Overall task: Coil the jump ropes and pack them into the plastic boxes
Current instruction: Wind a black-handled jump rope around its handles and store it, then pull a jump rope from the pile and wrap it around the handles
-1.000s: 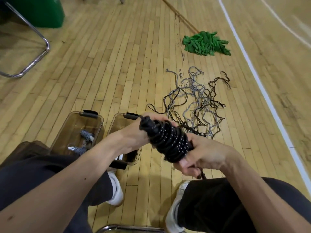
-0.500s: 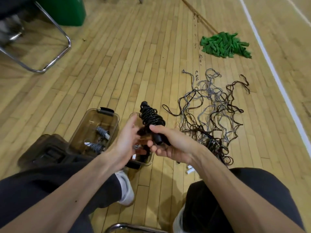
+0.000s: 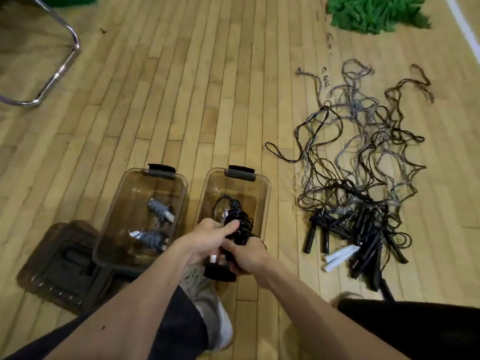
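Note:
Two clear brownish plastic boxes stand side by side on the wooden floor. The left box (image 3: 181, 181) holds two coiled grey ropes (image 3: 158, 207). Over the near end of the right box (image 3: 266, 188), both hands grip one coiled black jump rope (image 3: 237, 224). My left hand (image 3: 210, 236) holds its upper side, and my right hand (image 3: 246, 257) holds its lower end. To the right lies a tangled pile of black and grey ropes (image 3: 363, 178), their black and white handles at the near end.
Box lids (image 3: 62, 263) lie stacked left of the boxes. A chrome chair leg (image 3: 59, 71) stands at the far left, a green mop head (image 3: 374, 11) at the far right. My knees and a white shoe (image 3: 213, 307) fill the near edge.
Both hands have carried the coiled black rope from in front of my chest down and forward into the right box. The view has tipped downward.

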### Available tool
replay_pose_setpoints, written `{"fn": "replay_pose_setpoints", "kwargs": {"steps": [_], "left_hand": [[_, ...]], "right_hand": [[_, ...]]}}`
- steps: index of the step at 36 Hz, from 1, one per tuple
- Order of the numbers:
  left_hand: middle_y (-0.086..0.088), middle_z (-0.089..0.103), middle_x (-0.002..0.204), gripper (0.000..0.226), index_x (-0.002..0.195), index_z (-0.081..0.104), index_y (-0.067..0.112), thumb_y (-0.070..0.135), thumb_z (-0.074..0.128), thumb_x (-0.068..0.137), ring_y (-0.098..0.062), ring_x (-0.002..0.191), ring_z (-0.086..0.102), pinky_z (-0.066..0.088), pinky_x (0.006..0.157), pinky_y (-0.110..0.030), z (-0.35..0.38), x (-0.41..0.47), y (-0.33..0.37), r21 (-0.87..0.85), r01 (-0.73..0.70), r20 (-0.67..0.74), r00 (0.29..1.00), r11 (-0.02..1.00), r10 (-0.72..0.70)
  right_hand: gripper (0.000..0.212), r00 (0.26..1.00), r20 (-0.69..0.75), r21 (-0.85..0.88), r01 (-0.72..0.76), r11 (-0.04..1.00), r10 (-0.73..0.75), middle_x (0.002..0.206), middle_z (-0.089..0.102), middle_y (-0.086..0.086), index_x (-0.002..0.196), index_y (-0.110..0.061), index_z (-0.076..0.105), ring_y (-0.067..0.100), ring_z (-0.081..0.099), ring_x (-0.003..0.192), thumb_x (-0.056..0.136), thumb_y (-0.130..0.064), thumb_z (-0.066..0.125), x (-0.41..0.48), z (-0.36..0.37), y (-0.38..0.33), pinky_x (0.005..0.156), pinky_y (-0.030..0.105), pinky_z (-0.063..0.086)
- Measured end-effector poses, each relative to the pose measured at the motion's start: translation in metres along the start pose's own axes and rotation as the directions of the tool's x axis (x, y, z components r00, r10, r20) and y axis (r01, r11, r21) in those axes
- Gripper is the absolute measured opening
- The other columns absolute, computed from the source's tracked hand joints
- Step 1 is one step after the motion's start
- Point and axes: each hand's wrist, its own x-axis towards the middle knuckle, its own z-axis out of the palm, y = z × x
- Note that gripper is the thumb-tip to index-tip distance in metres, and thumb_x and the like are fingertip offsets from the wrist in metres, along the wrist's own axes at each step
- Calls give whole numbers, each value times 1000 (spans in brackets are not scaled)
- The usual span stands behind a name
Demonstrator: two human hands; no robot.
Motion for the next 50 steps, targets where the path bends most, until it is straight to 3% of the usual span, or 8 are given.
{"fn": "replay_pose_setpoints", "kwargs": {"steps": [7,13,19,24,30,35,42,50], "left_hand": [[-10,69,98,49,98,67,4,52,54,98,-27,93,64,51,82,-37,-11,101,-29,137,78,-202,978,987,-49],[-16,65,111,50,106,62,1,50,53,99,-34,101,60,41,72,-32,2,141,-42,359,131,-294,956,924,-22],[-12,60,115,46,105,61,8,53,53,98,-34,101,61,51,81,-38,15,151,-42,510,127,-325,944,850,54],[-13,53,125,50,125,57,10,50,58,96,-32,117,55,46,93,-40,24,144,-31,713,162,-313,944,682,104],[-15,45,141,75,148,33,6,47,63,93,-30,131,42,44,101,-39,33,131,-12,813,138,-368,875,565,315],[-3,60,115,26,121,60,15,24,56,97,-19,109,54,51,92,-36,84,116,28,732,-302,-269,694,610,667],[0,67,93,19,97,64,21,26,46,102,-20,82,63,56,76,-42,208,130,39,610,-487,162,849,625,503],[-4,54,133,49,139,50,16,2,51,93,-24,119,52,49,97,-39,294,175,12,691,-532,382,844,489,378]], "right_hand": [[34,998,-47,-277,-45,960,33,96,66,7,115,-4,61,17,59,75,97,-32,62,72,11,1,52,23,41],[80,980,-163,-278,-156,948,113,143,46,20,148,-1,19,36,51,128,91,-28,69,108,28,15,105,47,48],[92,985,-123,-334,-155,930,120,141,49,18,153,-6,9,35,54,126,89,-21,73,119,27,23,100,44,51],[40,977,161,-520,-36,853,139,118,56,19,136,10,45,34,56,115,102,-11,50,117,16,5,97,38,45],[30,984,180,-480,73,874,17,111,68,20,122,3,60,34,66,104,94,-9,60,94,-15,-1,83,37,55],[10,980,-124,-332,108,937,-157,86,73,15,100,-9,65,33,72,74,95,-11,57,73,-78,16,68,46,62],[13,841,-538,-146,-167,975,63,99,64,3,109,-11,57,22,60,88,101,-21,54,69,-181,97,72,32,48],[25,747,-572,176,-293,940,340,106,68,10,119,-5,55,25,63,88,101,-22,53,103,-223,171,70,30,50]]}}
